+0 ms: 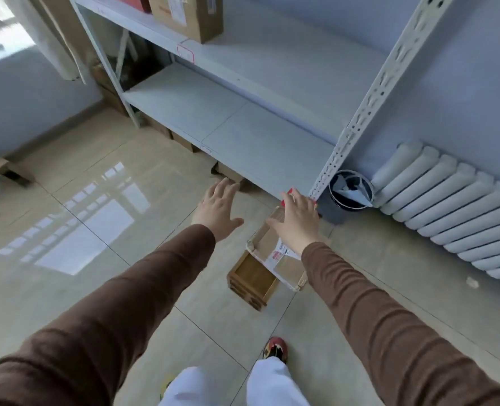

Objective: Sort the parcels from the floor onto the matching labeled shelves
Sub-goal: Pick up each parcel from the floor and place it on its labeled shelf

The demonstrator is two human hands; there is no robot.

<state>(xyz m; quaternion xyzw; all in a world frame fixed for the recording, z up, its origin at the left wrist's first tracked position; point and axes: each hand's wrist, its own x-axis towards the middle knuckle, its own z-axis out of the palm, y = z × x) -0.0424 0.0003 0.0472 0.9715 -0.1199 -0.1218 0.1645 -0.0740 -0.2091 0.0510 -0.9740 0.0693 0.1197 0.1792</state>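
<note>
Head view: taped brown parcel [283, 259], white label, beneath empty spread left hand [218, 208] and right hand [297, 219].

Taped cardboard parcel [281, 259] with printed label, flat on floor tiles, beside grey shelves [242, 127]

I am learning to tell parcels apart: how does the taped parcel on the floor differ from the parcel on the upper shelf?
The floor parcel lies flat under the open right hand; the shelf parcel stands on the upper shelf, untouched. The floor parcel's edges carry clear tape. Both are brown cardboard with labels.
</note>
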